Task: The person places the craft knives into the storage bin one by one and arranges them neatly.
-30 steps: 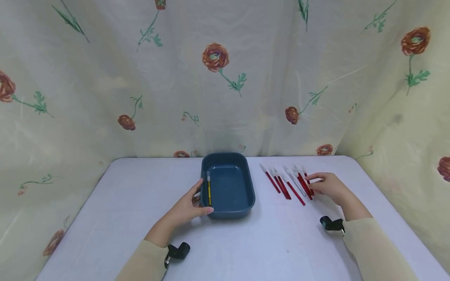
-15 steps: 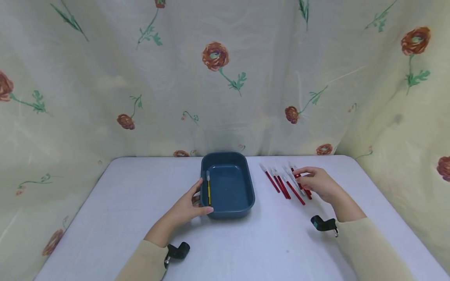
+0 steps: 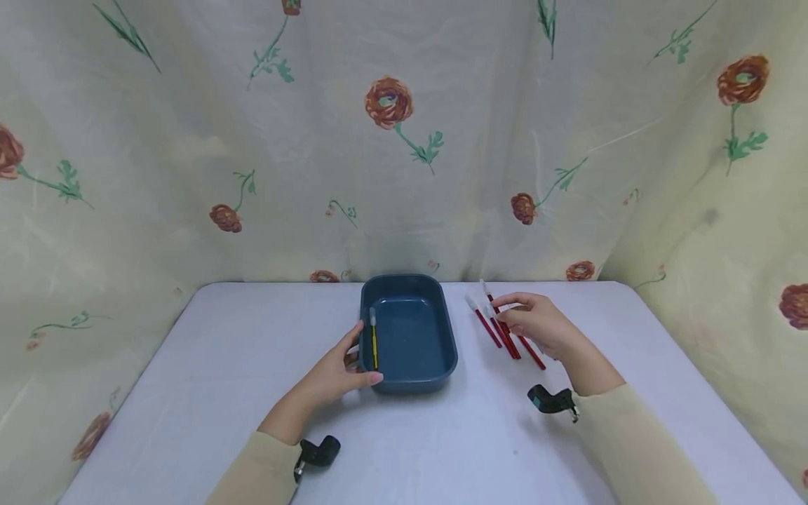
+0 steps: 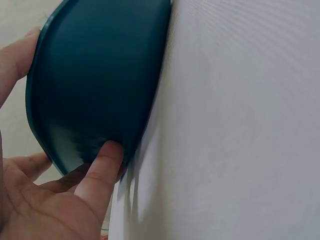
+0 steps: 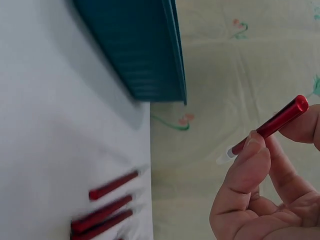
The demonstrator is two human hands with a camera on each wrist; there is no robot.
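My right hand pinches a red pen with a clear cap between thumb and fingertips, raised above the table. Its capped end points toward the far side in the head view. Below and beside that hand, several red pens lie slanted on the table, some hidden behind the hand. My left hand grips the left side of a dark blue bin, thumb at the near corner and fingers along the wall. Inside the bin, a yellow pen with a clear cap lies along the left wall.
A white-covered table bears everything. Its far edge meets a flowered curtain close behind the bin, and the curtain also hangs at both sides. Black wrist cameras sit at both sleeves.
My right hand has moved left from the right end of the pens, lifting a red pen along toward the bin. The left hand and the bin have stayed in place.
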